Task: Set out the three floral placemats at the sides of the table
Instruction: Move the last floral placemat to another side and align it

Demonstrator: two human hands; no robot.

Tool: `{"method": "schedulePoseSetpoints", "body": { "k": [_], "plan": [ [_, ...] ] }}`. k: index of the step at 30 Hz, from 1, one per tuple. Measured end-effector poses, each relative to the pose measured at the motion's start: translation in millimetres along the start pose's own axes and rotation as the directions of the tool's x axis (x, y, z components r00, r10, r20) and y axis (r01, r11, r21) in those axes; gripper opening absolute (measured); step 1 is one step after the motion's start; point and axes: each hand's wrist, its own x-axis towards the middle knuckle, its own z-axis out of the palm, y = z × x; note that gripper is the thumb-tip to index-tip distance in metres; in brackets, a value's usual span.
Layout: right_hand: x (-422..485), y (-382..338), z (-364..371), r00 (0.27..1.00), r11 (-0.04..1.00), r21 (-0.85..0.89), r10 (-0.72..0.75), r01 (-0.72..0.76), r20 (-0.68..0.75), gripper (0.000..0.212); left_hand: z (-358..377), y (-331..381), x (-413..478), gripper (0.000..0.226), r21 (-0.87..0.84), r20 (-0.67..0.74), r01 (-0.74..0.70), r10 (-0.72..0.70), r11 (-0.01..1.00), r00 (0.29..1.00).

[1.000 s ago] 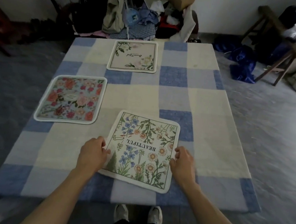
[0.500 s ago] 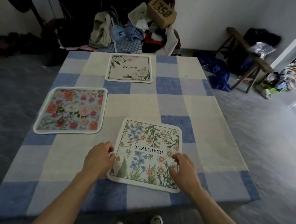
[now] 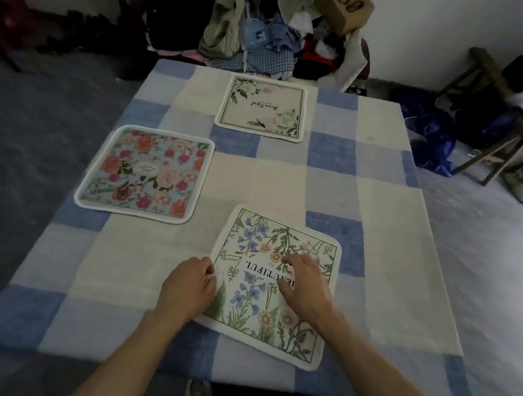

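Overall: a head-worn camera looked down on a table [image 3: 380, 209] covered in a blue and cream checked cloth, with three floral placemats lying flat on it.
Wildflower placemat [image 3: 252, 296]: it lay at the near side of the table, in front of the person, skewed against the cloth's checks; the word "BEAUTIFUL" read upside down from this side.
Left hand [image 3: 187, 286]: it sat at that mat's left edge, fingers bent and close together, tips touching the border; whether they pinched the edge could not be told.
Right hand [image 3: 304, 289]: it rested on top of the mat, right of centre, fingers slightly apart and gently bent, thumb out to the side, holding nothing.
Rose placemat [image 3: 144, 172]: pale blue with red and pink blooms, it lay at the left side of the table, apart from the other two.
Cream placemat [image 3: 261, 106]: it lay at the far side, bearing pale flowers and a dark line border.
Beyond the table: a pile of clothes [image 3: 255, 47] stood with a cardboard box [image 3: 344, 6] on top.
Right of the table: a wooden stool [image 3: 497, 124] and a blue cloth [image 3: 432, 134] were on the floor.
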Motion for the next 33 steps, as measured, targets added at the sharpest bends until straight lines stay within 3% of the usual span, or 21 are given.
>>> {"method": "schedulePoseSetpoints", "body": {
  "k": [5, 11, 19, 23, 27, 33],
  "plan": [
    [41, 35, -16, 0.999, 1.0, 0.0, -0.026, 0.026, 0.048, 0.04, 12, 38, 30, 0.007, -0.015, -0.042, 0.069, -0.07, 0.997, 0.997],
    [89, 68, -31, 0.994, 0.998, -0.053, 0.026, -0.02, 0.102, 0.033, 13, 69, 71, 0.011, 0.04, -0.092, 0.048, -0.044, 0.998, 0.995],
    [118, 77, -28, 0.983, 0.978, -0.182, 0.131, -0.106, 0.131, 0.039, 8, 83, 162, 0.034, 0.204, 0.052, -0.113, 0.105, 0.972, 0.993],
    [126, 75, -25, 0.973, 0.965, -0.218, 0.181, -0.147, 0.145, 0.032, 16, 82, 188, 0.035, 0.237, 0.057, 0.046, -0.061, 0.97, 0.996],
    [131, 73, -23, 0.975, 0.961, -0.236, 0.177, -0.141, 0.137, 0.03, 19, 77, 198, 0.026, 0.151, -0.003, 0.119, -0.12, 0.981, 0.993],
    [125, 78, -19, 0.974, 0.965, -0.179, 0.209, -0.19, 0.091, 0.03, 23, 76, 208, 0.036, 0.148, 0.006, -0.048, 0.048, 0.988, 0.999]
  ]
}}
